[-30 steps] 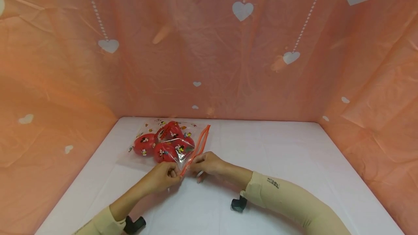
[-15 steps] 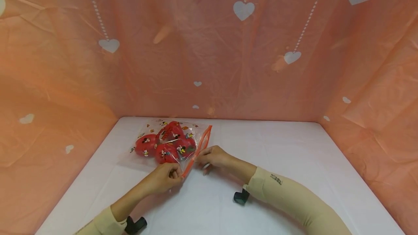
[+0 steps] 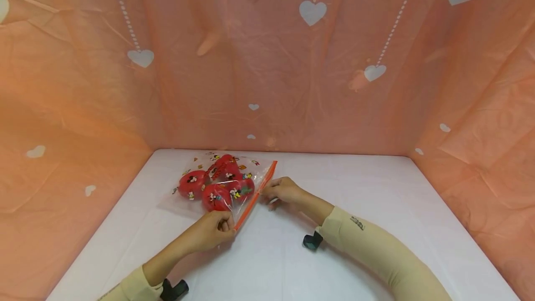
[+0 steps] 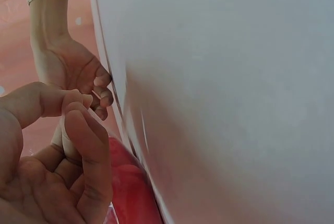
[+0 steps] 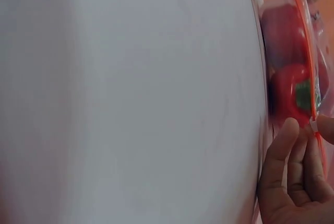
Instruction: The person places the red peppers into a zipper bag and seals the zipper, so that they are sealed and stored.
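Several red bell peppers (image 3: 192,185) lie inside a clear zip bag (image 3: 251,168) printed with cartoon figures, at the back left of the white table. One pepper's green stem (image 5: 302,94) shows through the plastic in the right wrist view. An orange zip strip (image 3: 253,199) edges the bag's right side. At its near corner, my left hand (image 3: 209,232) pinches the bag between thumb and fingers. Farther up the strip, my right hand (image 3: 286,190) pinches a small white slider (image 5: 313,125) on the zip.
White cloth covers the table (image 3: 355,189). An orange curtain (image 3: 267,73) with pale hearts stands behind it and along both sides. Black wrist cameras (image 3: 312,241) sit below the beige sleeves (image 3: 368,240).
My right hand has moved away and to the right along the zip strip, and the gap between its two orange edges has closed up. The bag has shifted slightly right; my left hand stays at the corner.
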A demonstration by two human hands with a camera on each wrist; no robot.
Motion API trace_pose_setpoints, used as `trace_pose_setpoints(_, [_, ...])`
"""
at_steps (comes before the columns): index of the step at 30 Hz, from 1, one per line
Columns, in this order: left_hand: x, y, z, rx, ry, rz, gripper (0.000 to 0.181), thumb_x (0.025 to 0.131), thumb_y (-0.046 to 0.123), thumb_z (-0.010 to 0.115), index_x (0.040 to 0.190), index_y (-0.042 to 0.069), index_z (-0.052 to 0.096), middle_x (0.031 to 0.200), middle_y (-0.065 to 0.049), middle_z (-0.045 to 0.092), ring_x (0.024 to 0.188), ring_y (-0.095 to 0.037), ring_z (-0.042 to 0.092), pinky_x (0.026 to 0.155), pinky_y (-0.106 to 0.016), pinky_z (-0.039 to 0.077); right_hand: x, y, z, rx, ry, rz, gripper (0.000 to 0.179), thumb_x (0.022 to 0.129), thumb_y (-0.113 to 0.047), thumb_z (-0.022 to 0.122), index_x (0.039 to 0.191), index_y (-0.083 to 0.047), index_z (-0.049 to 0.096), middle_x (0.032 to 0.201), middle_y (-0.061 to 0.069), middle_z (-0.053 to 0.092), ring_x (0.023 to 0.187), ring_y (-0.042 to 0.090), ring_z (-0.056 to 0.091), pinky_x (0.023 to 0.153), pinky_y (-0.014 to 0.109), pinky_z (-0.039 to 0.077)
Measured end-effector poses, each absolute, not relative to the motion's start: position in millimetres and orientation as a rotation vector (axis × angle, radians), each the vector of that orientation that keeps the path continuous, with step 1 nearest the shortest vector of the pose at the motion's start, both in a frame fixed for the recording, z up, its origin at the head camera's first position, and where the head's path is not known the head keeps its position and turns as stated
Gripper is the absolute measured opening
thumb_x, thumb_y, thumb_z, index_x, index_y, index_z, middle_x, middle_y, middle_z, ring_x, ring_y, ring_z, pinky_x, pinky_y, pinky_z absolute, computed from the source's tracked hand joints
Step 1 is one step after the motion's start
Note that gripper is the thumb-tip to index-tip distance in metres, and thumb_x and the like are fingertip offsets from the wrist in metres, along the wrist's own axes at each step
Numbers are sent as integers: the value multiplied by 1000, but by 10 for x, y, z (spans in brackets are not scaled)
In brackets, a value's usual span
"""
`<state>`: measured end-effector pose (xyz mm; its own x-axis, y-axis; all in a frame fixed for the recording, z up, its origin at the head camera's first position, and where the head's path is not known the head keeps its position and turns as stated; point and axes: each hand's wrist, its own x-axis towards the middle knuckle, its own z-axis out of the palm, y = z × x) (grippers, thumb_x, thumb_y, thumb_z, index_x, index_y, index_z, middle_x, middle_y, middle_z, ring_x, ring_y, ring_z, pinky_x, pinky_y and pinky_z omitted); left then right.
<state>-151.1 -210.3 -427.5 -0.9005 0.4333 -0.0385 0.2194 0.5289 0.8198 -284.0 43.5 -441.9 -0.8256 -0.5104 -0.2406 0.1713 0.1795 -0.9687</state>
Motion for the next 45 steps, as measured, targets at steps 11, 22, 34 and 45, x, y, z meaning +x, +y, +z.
trace_pose_setpoints(11, [-1498,-2101,-4252,564,2531,1303,17,95,4,73,85,8,61,72,3,55,57,-9,55,52,-23,49,-3007,537,-4418,-297,1971,-1762,10,100,-8,72,100,2,76,88,8,77,75,15,70,63,28,60])
trace_pose_setpoints(22, [-1497,-2104,-4236,545,2530,1290,16,96,4,73,86,8,61,74,2,56,60,-9,55,53,-22,49,-3228,616,-4434,-359,2052,-1809,10,101,-6,71,100,3,74,89,15,77,76,17,71,62,29,59])
trace_pose_setpoints(34, [-1515,-2122,-4255,549,2526,1296,17,96,4,73,86,8,61,75,2,57,62,-9,54,55,-22,46,-3361,649,-4387,-340,2248,-1738,15,99,-10,76,103,4,75,90,14,78,76,18,73,63,28,60])
trace_pose_setpoints(45, [-1554,-2116,-4257,550,2512,1292,17,97,5,73,86,8,61,75,1,56,62,-11,54,54,-22,46,-3474,731,-4352,-273,2336,-1721,19,99,-11,75,111,4,77,96,18,79,77,19,75,64,30,61])
